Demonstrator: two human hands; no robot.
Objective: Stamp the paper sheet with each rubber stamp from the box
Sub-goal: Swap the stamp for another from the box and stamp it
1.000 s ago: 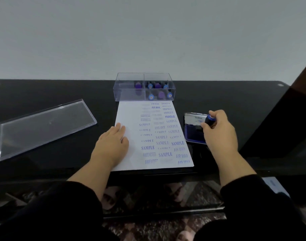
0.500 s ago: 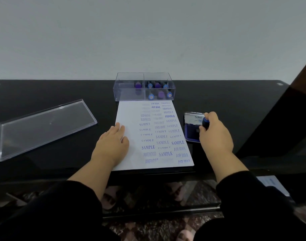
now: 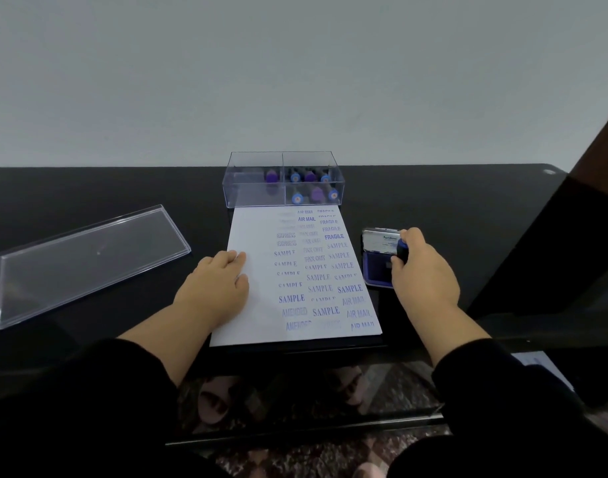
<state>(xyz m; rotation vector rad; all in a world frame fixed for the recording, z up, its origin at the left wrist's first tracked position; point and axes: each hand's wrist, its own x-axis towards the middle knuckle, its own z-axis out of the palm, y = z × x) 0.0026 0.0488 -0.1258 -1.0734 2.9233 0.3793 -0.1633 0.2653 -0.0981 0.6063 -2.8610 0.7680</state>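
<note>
The right hand (image 3: 425,274) is curling its grip round a blue-capped rubber stamp (image 3: 402,249) and pressing it onto the open ink pad (image 3: 376,274) near the desk's (image 3: 433,208) right side, having slid a little leftward over the pad across the last second. The left hand (image 3: 214,288) is lying flat with straight fingers on the paper sheet (image 3: 254,236) at the desk's front edge, staying where it was. Inking looks nearly done, so the next print is probably coming, while more stamps are waiting in the clear box (image 3: 254,188) at the sheet's far edge
</note>
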